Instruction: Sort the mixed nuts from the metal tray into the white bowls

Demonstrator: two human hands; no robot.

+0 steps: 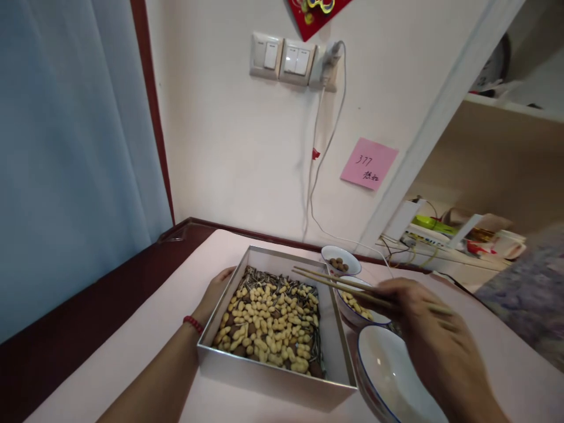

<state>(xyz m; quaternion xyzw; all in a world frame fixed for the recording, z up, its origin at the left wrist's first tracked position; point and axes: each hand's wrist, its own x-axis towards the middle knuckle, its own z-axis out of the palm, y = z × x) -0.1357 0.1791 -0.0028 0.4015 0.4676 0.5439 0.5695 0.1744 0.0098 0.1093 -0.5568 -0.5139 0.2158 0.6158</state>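
Observation:
A square white box (339,352) on the table holds a mix of peanuts (268,323), sunflower seeds and dark nuts. My left hand (215,294) rests against the box's left wall, fingers curled on its edge; a red bead bracelet is on the wrist. My right hand (423,323) is closed on a pair of wooden chopsticks (335,281), whose tips hang over the box's far right corner. To the right of the box stand three white bowls: a far one with dark nuts (340,261), a middle one with peanuts (359,305), and a near empty one (392,376).
The table has a pale top with a dark red edge (88,305) and stands against a white wall. A blue curtain (66,164) hangs at left. White cables (317,176) drop from a wall socket. A cluttered shelf (462,235) is at right.

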